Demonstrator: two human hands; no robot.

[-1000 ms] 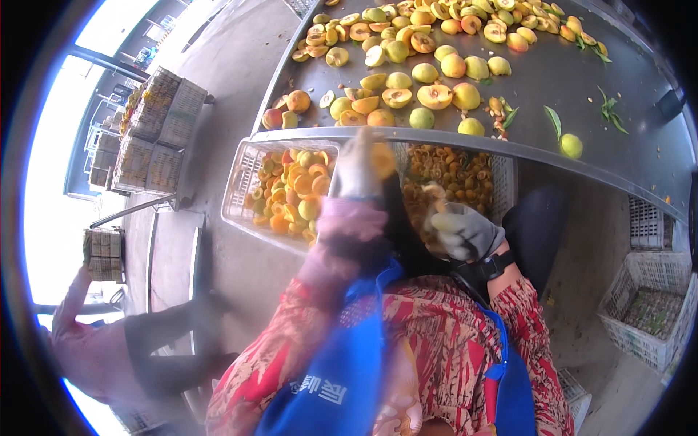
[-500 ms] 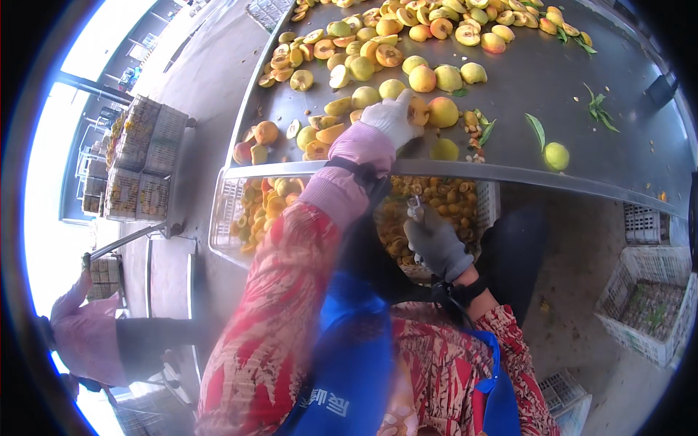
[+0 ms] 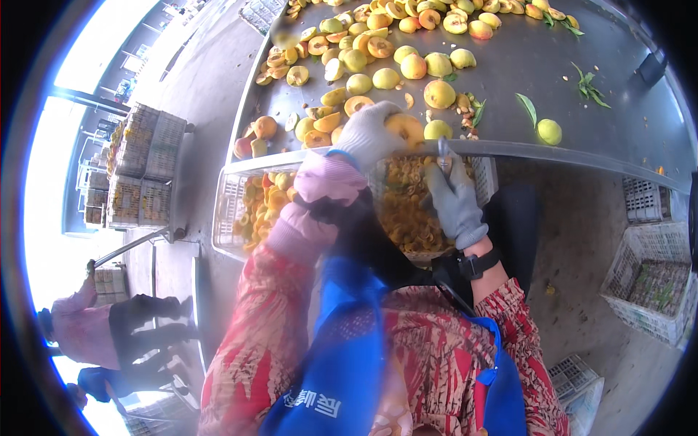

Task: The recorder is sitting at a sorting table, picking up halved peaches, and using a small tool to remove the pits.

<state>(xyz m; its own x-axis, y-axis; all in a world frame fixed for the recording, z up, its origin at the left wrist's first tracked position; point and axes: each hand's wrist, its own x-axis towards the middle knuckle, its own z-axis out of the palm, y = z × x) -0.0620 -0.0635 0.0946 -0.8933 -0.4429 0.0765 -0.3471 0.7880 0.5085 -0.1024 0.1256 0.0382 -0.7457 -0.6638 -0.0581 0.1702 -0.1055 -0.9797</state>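
Gripping a cut fruit (image 3: 405, 132) at the near edge of the metal table (image 3: 527, 65), the gloved left hand (image 3: 367, 134) sat just beside a yellow fruit (image 3: 437, 130), while the gloved right hand (image 3: 456, 198) clasped a small metal tool (image 3: 443, 150) over a crate (image 3: 486, 178) of orange pieces (image 3: 411, 211).

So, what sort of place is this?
Probably a fruit-processing shed: halved fruit lies on a metal table, a crate of fruit pieces stands below its edge, and stacked crates stand at the left.
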